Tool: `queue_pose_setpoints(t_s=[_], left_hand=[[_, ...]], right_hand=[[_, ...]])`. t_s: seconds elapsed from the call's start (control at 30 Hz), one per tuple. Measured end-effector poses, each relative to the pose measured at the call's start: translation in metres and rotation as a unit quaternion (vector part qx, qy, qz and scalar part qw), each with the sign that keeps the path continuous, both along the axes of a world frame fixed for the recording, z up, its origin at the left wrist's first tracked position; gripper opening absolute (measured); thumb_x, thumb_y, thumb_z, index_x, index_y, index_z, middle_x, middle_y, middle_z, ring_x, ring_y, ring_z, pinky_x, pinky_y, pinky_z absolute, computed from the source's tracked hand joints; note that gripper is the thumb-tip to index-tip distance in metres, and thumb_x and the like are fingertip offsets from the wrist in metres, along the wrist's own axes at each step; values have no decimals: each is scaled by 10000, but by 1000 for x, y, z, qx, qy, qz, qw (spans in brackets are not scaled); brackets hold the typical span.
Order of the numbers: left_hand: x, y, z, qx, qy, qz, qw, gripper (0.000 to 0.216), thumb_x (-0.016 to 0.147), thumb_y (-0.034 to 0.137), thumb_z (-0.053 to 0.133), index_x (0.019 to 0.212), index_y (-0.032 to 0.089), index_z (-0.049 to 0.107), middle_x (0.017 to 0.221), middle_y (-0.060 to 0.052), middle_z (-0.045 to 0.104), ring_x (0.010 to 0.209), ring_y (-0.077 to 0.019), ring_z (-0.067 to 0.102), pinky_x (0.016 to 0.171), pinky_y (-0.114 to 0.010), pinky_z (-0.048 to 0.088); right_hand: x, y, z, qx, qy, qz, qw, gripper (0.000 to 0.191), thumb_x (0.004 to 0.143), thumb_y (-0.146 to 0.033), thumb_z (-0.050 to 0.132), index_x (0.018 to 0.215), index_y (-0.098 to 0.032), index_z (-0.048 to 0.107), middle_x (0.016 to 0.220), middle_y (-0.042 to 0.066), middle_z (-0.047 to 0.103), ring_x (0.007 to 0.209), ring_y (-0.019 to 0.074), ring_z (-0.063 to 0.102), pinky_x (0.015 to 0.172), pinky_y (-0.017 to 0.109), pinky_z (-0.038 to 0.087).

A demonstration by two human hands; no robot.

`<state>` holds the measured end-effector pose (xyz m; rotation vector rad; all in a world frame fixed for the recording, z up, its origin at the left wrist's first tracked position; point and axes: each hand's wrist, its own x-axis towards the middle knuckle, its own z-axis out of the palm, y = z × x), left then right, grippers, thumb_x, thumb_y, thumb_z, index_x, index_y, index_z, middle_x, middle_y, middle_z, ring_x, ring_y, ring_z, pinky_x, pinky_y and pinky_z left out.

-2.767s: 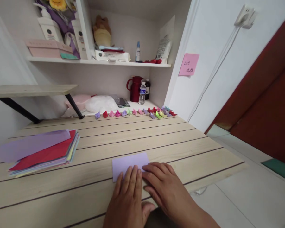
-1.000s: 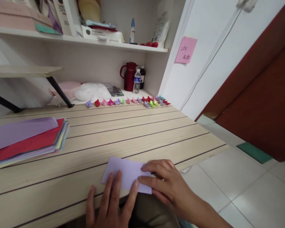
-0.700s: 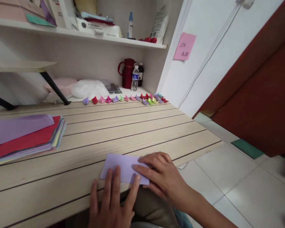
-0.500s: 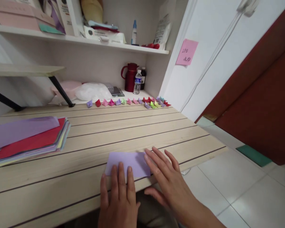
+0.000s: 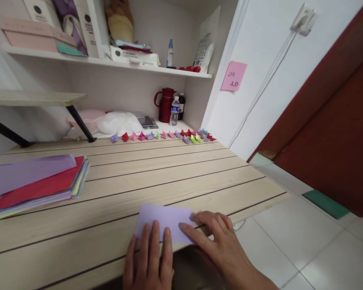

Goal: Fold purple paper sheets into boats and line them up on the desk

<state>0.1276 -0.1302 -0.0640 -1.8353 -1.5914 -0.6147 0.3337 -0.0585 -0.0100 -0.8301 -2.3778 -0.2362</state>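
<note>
A folded lilac paper [image 5: 166, 219] lies flat at the front edge of the pale wooden table [image 5: 157, 173]. My left hand [image 5: 149, 259] rests on its near left part with the fingers stretched out flat. My right hand [image 5: 216, 241] lies on the paper's right end, fingers extended and pressing the sheet down. Neither hand grips anything.
A stack of coloured paper sheets [image 5: 36, 181], lilac and red on top, sits at the left. A row of several small folded paper pieces [image 5: 163, 136] lines the table's far edge. Behind stand a dark red jug [image 5: 164, 104] and water bottle [image 5: 174, 112]. Tiled floor lies right of the table.
The lilac paper has been turned and shifted a little under both hands near the table edge. My right hand moved from beside the paper onto its right end. The camera view wobbled.
</note>
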Motion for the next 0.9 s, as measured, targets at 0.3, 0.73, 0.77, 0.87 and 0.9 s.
queue_pose_setpoints(t_s=[0.3, 0.73, 0.77, 0.87, 0.9], left_hand=[[-13, -5, 3, 38, -6, -86, 996, 442, 908, 249, 476, 1301, 55, 538, 1274, -214, 669, 1473, -263, 308, 1224, -451, 239], [-22, -14, 17, -34, -33, -85, 995, 299, 956, 273, 501, 1235, 256, 605, 1357, -77, 642, 1317, -193, 537, 1224, -585, 90], [-23, -16, 20, -49, -34, -59, 996, 335, 949, 314, 517, 1275, 299, 591, 1388, -82, 617, 1311, -227, 545, 1211, -611, 92], [-28, -22, 27, -84, -19, 14, 996, 502, 920, 318, 544, 1400, 447, 473, 1469, -92, 541, 1316, -327, 533, 1151, -700, 129], [-30, -23, 28, -92, -9, 23, 995, 552, 914, 284, 538, 1422, 474, 433, 1483, -84, 528, 1317, -338, 528, 1140, -713, 135]], right_hand=[[11, 14, 23, -146, -41, 125, 980, 260, 998, -352, 529, 1227, -321, 647, 1325, 53, 619, 1298, 277, 486, 1042, 478, 411], [-2, 59, 46, -244, -22, 225, 943, 339, 1028, -445, 445, 1003, -270, 735, 1376, 92, 577, 1293, 250, 515, 1047, 452, 411], [-4, 59, 47, -241, -19, 235, 941, 361, 1019, -473, 447, 956, -256, 730, 1361, 91, 594, 1302, 256, 510, 1051, 457, 409], [-13, 60, 49, -263, -20, 254, 931, 314, 986, -488, 523, 904, -234, 689, 1234, 74, 681, 1317, 261, 509, 1096, 470, 365], [-18, 61, 50, -283, -20, 257, 924, 282, 980, -475, 549, 913, -233, 678, 1166, 63, 708, 1296, 253, 531, 1111, 464, 347]])
